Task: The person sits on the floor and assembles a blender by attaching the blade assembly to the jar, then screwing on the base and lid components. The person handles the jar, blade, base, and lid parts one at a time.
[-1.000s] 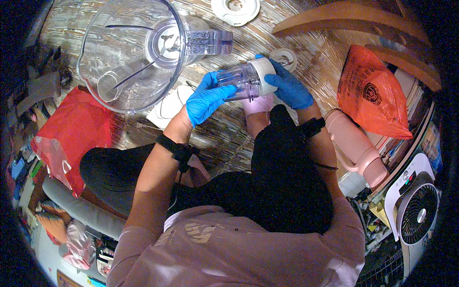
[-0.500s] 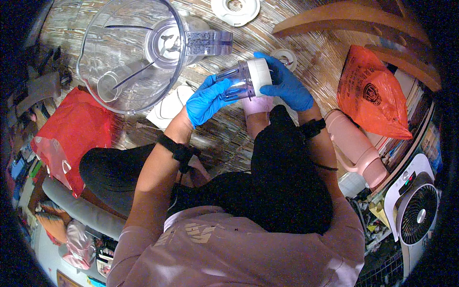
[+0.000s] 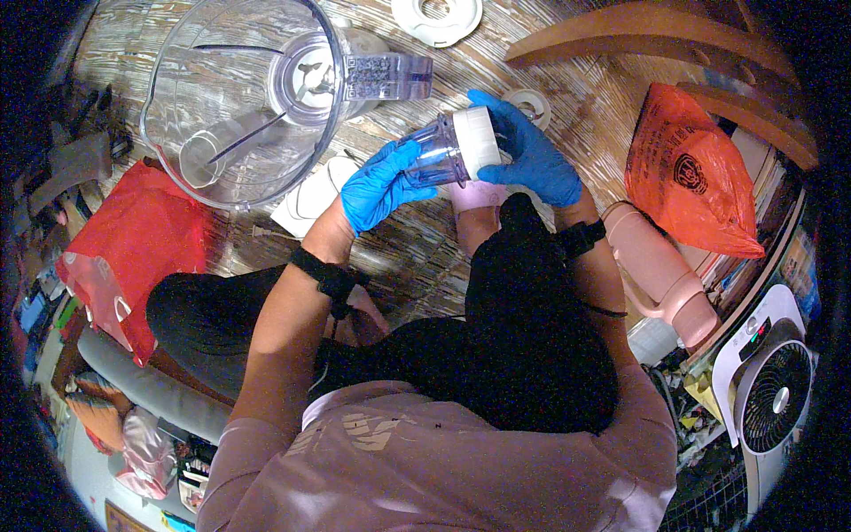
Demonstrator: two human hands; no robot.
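Both my hands wear blue gloves. Between them lies a small clear blender cup (image 3: 433,155), tilted on its side, with a white screw base (image 3: 476,142) on its right end. My left hand (image 3: 383,184) wraps round the clear end. The fingers of my right hand (image 3: 536,160) curve round the white base, thumb at its lower edge. To the left stands a large clear blender jug (image 3: 245,177) with blades at its bottom and a handle pointing right. A small white ring-shaped part (image 3: 534,106) lies just behind my right hand.
A white round lid (image 3: 437,22) lies at the back. A white cord (image 3: 306,199) is beside the jug. Red bag (image 3: 137,235) sits left; orange plastic bag (image 3: 687,173), pink bottle (image 3: 660,275) and white fan (image 3: 773,390) are right. A curved wooden piece (image 3: 638,34) stands back right.
The cup and its white base have shifted slightly left. My left hand has moved a little left with it; my right hand still grips the base.
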